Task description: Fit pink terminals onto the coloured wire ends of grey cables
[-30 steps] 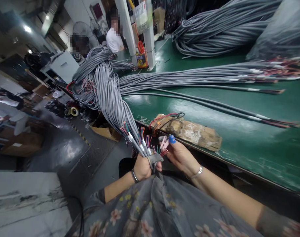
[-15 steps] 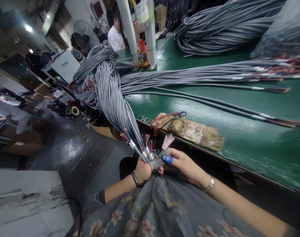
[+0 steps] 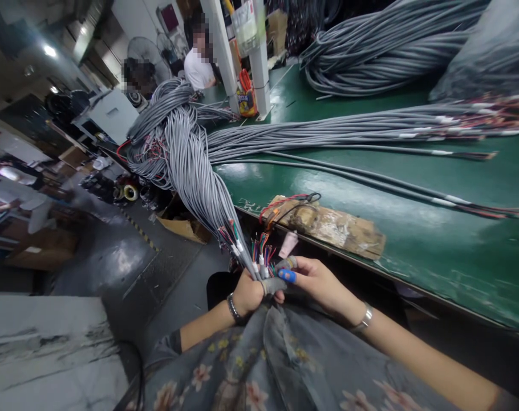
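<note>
My left hand is closed around several grey cables near their stripped ends, a grey wrap covering its thumb. White bands and fanned-out coloured wires stick up above this grip. At the right side of those wires, my right hand has thumb and index finger brought together, touching the wire tips; the exact pinch point is partly hidden. Its index finger has a grey wrap and its thumb a blue one. Just above the right fingertips is a pale pink tag-like piece. The cables run up to a large grey bundle hanging over the bench edge.
On the green bench lies a worn wooden board with red and black leads. More grey cables stretch across the bench, with a coil behind. A white post stands there. A person is beyond.
The cable ends above my left hand have shifted slightly right and fanned differently, with more coloured wires showing. Both hands stay almost in place. The pink piece has tilted more upright.
</note>
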A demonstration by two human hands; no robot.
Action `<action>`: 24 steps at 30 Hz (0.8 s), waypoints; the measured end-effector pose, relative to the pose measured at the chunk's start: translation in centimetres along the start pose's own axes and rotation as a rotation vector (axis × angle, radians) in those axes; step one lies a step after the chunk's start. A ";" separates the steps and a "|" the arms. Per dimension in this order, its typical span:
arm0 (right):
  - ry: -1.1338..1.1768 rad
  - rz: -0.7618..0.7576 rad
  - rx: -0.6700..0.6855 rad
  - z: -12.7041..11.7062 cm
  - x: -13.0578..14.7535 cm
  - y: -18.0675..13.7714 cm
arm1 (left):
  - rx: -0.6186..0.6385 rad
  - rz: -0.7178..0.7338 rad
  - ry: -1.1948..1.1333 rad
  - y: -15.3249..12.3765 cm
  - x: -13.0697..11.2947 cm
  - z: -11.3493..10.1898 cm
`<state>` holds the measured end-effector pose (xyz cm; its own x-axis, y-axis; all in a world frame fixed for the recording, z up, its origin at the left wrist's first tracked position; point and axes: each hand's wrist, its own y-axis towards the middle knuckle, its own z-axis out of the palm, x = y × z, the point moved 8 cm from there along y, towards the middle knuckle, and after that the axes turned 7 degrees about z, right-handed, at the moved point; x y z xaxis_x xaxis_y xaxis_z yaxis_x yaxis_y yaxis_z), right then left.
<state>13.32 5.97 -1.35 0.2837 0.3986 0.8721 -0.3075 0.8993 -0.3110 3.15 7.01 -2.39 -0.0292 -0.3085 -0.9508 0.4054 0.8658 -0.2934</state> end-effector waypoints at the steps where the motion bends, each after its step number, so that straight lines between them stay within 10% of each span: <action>1: 0.000 0.000 -0.009 -0.1 -0.1 0.0 | -0.008 0.002 -0.014 0.0 0.0 0.0; 24: 0.079 -0.032 -0.140 -1.7 -1.5 0.6 | -0.169 0.038 -0.154 0.2 0.4 -0.9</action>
<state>14.23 6.24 -3.52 0.3631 0.3776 0.8518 -0.1696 0.9257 -0.3381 2.41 7.38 -2.93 0.1280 -0.3198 -0.9388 0.2444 0.9276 -0.2826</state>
